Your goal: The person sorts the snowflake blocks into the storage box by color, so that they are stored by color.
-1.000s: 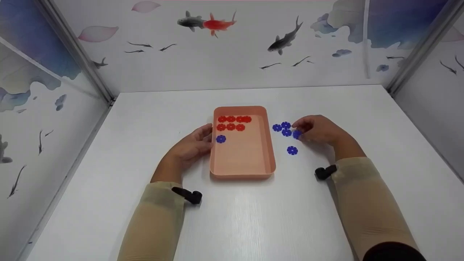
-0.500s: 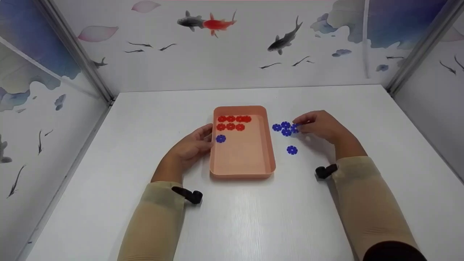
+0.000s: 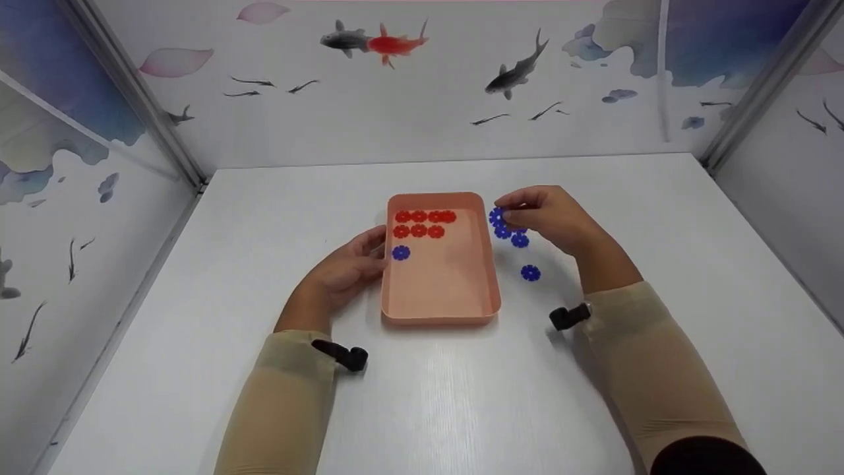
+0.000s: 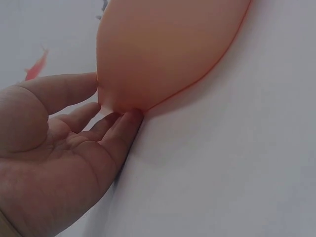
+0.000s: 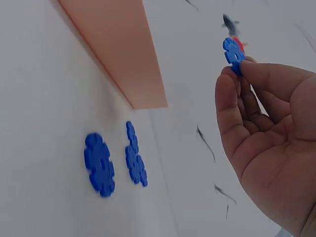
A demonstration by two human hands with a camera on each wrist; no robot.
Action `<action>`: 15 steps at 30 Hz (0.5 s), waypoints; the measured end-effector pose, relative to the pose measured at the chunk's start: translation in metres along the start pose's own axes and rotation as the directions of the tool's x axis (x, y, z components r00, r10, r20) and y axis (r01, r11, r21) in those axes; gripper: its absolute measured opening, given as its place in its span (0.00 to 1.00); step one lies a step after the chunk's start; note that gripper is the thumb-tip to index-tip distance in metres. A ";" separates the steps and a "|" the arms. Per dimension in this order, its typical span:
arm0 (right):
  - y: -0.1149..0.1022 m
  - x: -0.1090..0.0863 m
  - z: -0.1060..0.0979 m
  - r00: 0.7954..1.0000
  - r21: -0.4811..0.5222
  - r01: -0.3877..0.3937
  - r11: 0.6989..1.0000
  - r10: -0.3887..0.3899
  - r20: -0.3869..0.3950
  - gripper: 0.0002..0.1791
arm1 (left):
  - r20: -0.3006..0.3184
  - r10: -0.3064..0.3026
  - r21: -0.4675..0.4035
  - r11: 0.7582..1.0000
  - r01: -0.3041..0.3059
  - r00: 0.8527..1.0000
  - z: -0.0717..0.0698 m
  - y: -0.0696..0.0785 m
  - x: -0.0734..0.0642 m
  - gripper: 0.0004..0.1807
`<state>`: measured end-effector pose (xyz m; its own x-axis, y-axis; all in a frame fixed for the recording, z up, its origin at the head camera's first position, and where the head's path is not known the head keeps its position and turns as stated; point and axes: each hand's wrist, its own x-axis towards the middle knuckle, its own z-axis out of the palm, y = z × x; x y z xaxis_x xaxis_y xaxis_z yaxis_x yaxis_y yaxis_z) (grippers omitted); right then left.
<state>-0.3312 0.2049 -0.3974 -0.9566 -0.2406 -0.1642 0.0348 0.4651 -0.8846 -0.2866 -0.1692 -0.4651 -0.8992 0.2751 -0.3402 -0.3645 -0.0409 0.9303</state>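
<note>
My right hand (image 3: 554,221) pinches a blue snowflake-shaped plastic disc (image 3: 497,216) between thumb and fingers, just right of the tray's far right corner. The right wrist view shows this notched disc (image 5: 232,51) raised above the table. Below the hand lie several more blue discs (image 3: 519,241), one partly hidden by the fingers, and a separate blue disc (image 3: 531,272) is nearer me. With fingertips against its left outer wall, my left hand (image 3: 346,270) touches the pink tray (image 3: 440,290). Inside the tray are two rows of red discs (image 3: 419,231) and one blue disc (image 3: 401,253).
The white table (image 3: 422,402) runs back to a panel (image 3: 422,105) painted with fish. Similar panels stand on both sides, joined by metal corner posts. A black camera mount (image 3: 349,356) sits on the left wrist, another camera mount (image 3: 568,317) on the right.
My right hand has lifted a blue disc from the group on the table and moved it left toward the tray's edge. The left hand stays at the tray.
</note>
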 end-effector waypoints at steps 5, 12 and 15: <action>-0.019 0.005 0.021 0.999 0.039 0.034 0.999 -0.035 0.027 0.14 | -0.012 -0.005 0.005 1.000 0.005 1.000 -0.001 -0.001 0.001 0.47; -0.042 0.021 0.050 0.994 0.102 0.068 0.992 -0.076 0.076 0.12 | -0.013 -0.001 0.003 1.000 0.001 1.000 0.000 -0.003 0.002 0.48; -0.048 0.031 0.060 0.992 0.142 0.056 0.988 -0.071 0.104 0.12 | -0.019 0.003 0.003 1.000 -0.003 1.000 -0.001 -0.003 0.003 0.47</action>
<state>-0.3454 0.1236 -0.3864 -0.9213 -0.3606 -0.1454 0.0220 0.3250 -0.9455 -0.2880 -0.1691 -0.4694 -0.9046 0.2567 -0.3404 -0.3614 -0.0384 0.9316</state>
